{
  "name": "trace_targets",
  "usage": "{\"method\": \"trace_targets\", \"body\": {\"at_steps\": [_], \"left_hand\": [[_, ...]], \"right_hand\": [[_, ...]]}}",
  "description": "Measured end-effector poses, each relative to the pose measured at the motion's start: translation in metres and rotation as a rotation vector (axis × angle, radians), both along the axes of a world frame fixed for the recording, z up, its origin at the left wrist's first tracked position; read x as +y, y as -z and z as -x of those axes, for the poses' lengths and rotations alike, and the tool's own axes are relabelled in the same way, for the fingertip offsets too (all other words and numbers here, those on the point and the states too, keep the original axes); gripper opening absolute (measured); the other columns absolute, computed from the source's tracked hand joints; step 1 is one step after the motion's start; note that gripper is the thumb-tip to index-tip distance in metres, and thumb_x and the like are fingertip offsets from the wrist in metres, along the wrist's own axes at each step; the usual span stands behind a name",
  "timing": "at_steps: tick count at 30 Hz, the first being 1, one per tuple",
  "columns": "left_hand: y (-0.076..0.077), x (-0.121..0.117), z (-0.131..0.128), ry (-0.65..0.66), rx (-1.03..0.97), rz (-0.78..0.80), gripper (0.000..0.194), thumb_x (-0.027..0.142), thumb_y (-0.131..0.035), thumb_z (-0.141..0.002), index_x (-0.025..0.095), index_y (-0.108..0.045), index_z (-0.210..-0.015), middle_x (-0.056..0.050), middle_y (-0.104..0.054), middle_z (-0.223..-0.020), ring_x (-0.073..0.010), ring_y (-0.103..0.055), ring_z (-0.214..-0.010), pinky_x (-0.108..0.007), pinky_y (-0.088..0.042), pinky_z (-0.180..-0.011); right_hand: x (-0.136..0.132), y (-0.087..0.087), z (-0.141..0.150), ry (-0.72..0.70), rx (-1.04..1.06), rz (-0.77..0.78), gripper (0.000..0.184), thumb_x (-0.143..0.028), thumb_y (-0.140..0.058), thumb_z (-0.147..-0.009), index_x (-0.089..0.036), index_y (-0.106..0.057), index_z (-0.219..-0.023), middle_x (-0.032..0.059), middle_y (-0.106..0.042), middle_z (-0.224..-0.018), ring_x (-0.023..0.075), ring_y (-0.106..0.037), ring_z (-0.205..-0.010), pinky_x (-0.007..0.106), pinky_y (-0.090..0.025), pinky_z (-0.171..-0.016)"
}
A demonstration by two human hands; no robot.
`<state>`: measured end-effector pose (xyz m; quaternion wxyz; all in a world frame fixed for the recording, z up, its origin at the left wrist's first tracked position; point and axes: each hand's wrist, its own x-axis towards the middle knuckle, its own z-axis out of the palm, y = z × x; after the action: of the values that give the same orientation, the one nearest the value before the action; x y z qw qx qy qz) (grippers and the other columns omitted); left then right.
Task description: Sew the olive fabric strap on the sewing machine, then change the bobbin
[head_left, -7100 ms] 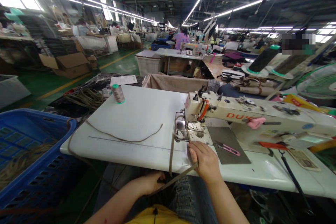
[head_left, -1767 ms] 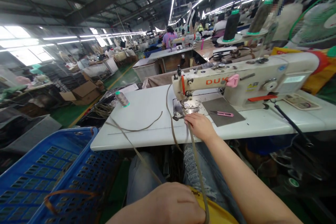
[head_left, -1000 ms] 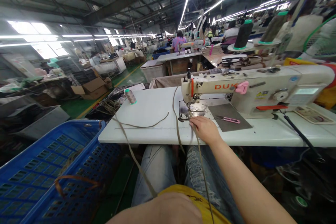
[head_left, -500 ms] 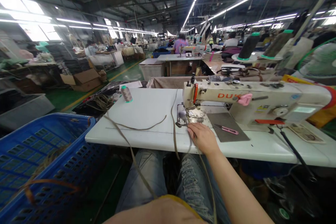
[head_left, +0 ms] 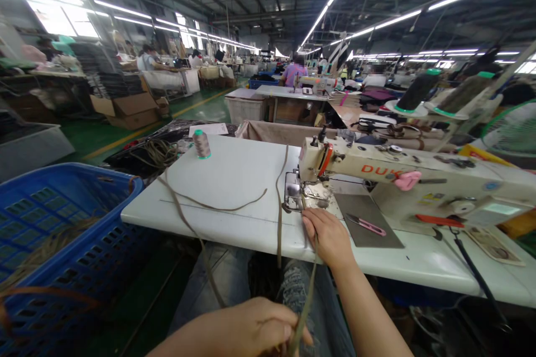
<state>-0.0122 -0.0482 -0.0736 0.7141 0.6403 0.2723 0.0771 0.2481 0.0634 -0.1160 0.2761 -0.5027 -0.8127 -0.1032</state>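
An industrial sewing machine [head_left: 377,164] stands on the white table. Close in front of its needle plate, my right hand [head_left: 329,234] is closed with the fingertips on a narrow olive-brown strap [head_left: 310,290] that runs under the presser foot. Lower down, over my lap, my left hand [head_left: 268,326] pinches the same strap between thumb and fingers. Another strap [head_left: 280,217] lies to the left of the needle and hangs over the table's front edge. A further strap [head_left: 188,220] crosses the left part of the tabletop and drops past the edge.
A thread cone [head_left: 202,144] stands at the table's back left. Pink thread snips [head_left: 368,226] lie on a grey pad [head_left: 355,206] right of my hand. A blue basket [head_left: 96,223] with straps inside stands at left. People work at machines farther back.
My left hand has come up into view with the strap in its fingers. My right hand stays by the needle plate. The camera view has shifted slightly.
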Motion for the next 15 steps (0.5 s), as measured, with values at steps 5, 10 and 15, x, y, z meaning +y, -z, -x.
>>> {"method": "trace_targets", "body": {"at_steps": [5, 10, 15], "left_hand": [[0.092, 0.008, -0.009, -0.418, 0.234, 0.357, 0.042, 0.026, -0.064, -0.082, 0.016, -0.06, -0.122, -0.008, -0.069, -0.1, -0.0177, -0.07, -0.068, -0.023, -0.05, -0.051], [0.129, 0.03, -0.016, -0.56, 0.412, 0.139, 0.116, 0.03, -0.09, -0.069, 0.026, -0.024, -0.164, -0.007, -0.063, -0.113, -0.0137, -0.06, -0.055, -0.028, -0.053, -0.042], [0.148, 0.057, -0.02, -0.422, 0.32, 0.023, 0.036, 0.041, -0.065, -0.096, 0.017, -0.071, -0.123, 0.003, -0.053, -0.07, -0.0144, -0.056, -0.051, -0.027, -0.056, -0.046]], "right_hand": [[-0.001, 0.001, -0.001, 0.007, -0.004, 0.003, 0.039, -0.039, -0.045, -0.114, -0.021, -0.079, -0.125, 0.0097, -0.08, -0.128, 0.0281, -0.075, -0.118, 0.049, -0.057, -0.11], [-0.001, 0.002, -0.003, 0.012, 0.006, -0.001, 0.037, -0.04, -0.047, -0.113, -0.023, -0.079, -0.124, 0.0089, -0.08, -0.126, 0.0281, -0.074, -0.117, 0.048, -0.058, -0.108], [-0.002, 0.002, -0.003, 0.006, 0.016, -0.006, 0.036, -0.039, -0.047, -0.113, -0.023, -0.079, -0.123, 0.008, -0.08, -0.126, 0.028, -0.073, -0.119, 0.047, -0.057, -0.108]]}}
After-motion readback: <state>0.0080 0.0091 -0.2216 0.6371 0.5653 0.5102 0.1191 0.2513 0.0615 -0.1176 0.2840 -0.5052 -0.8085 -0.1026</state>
